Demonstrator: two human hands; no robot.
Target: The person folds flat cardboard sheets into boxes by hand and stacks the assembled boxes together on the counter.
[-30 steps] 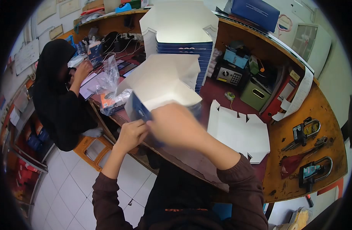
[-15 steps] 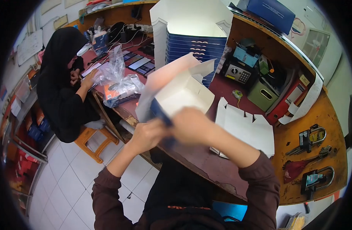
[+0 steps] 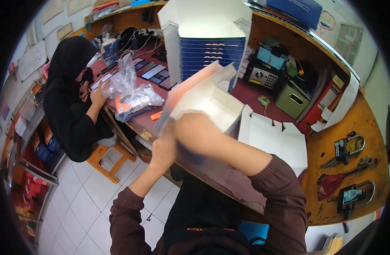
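Observation:
A partly folded cardboard box (image 3: pixel 222 108), white inside with blue outside, is tilted over the near edge of the desk. Its long flap (image 3: pixel 195 91) stands up on the left. My left hand (image 3: pixel 164 148) is closed on the box's near left corner. Right beside it, my right hand (image 3: pixel 199 131) presses against the near side, blurred by motion and with its fingers mostly hidden. Flat white cardboard blanks (image 3: pixel 273 142) lie on the desk to the right. Behind the box rises a tall stack of nested blue boxes (image 3: pixel 212 57) with white insides.
At the left a person in black (image 3: pixel 69 102) sits on an orange stool (image 3: pixel 112 159), holding a phone. A plastic-wrapped package (image 3: pixel 137 102) and several phones (image 3: pixel 154 73) lie on the desk. A small safe (image 3: pixel 263 76), green box (image 3: pixel 292 102) and padlocks (image 3: pixel 352 197) are at the right.
The box has turned a little, its opening moving right and down in view. My right hand has shifted left, close against my left hand. The whole view has moved slightly.

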